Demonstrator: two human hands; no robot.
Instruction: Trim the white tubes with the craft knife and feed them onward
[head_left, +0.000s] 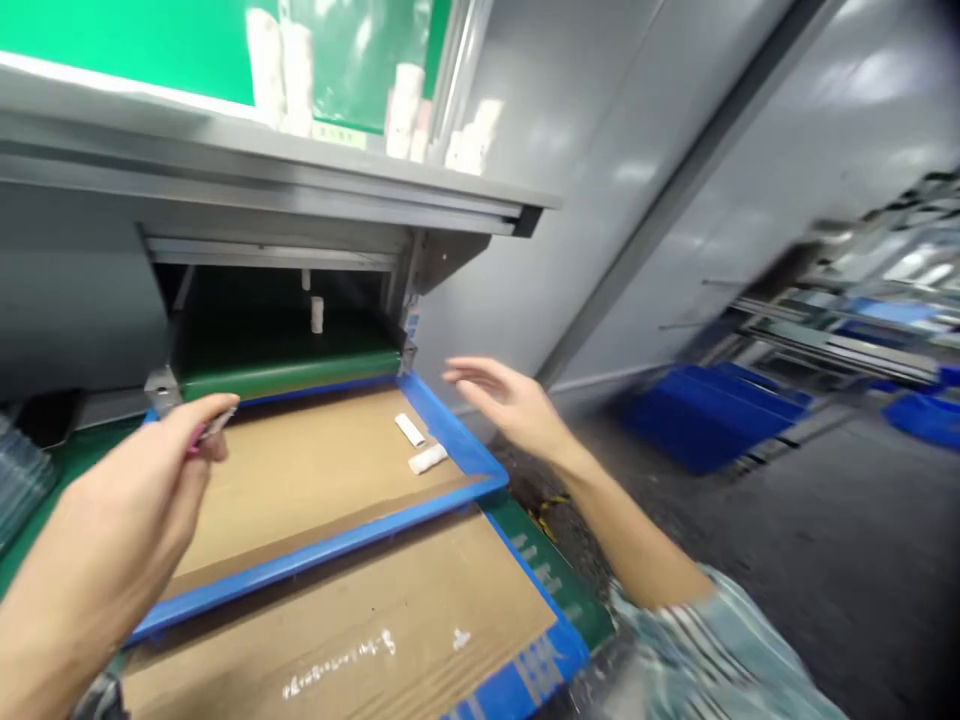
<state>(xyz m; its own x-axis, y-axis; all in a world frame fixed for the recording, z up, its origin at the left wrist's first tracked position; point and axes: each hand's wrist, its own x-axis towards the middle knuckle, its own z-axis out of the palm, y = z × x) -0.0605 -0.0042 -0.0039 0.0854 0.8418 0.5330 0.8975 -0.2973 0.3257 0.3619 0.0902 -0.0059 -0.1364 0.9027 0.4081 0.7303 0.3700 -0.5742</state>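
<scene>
My left hand [142,500] is closed around a small tool [214,425] that shows a metal tip and a pink part; most of it is hidden in the fingers. It hangs over the left side of a blue tray [315,555] lined with cardboard. Inside the tray's right end lie two small white cylindrical pieces, one [409,430] just behind the other [428,459]. My right hand [510,405] is open and holds nothing, its fingers stretched out beyond the tray's right rim. A white cylinder [317,315] stands on a green conveyor belt [292,368] behind the tray.
A second cardboard-lined blue tray [525,690] sits nearer to me. Above the belt opening juts a metal shelf [300,165] with several white rolls [405,110] on it. Blue bins [705,415] stand on the floor to the right, beside a grey wall [555,150].
</scene>
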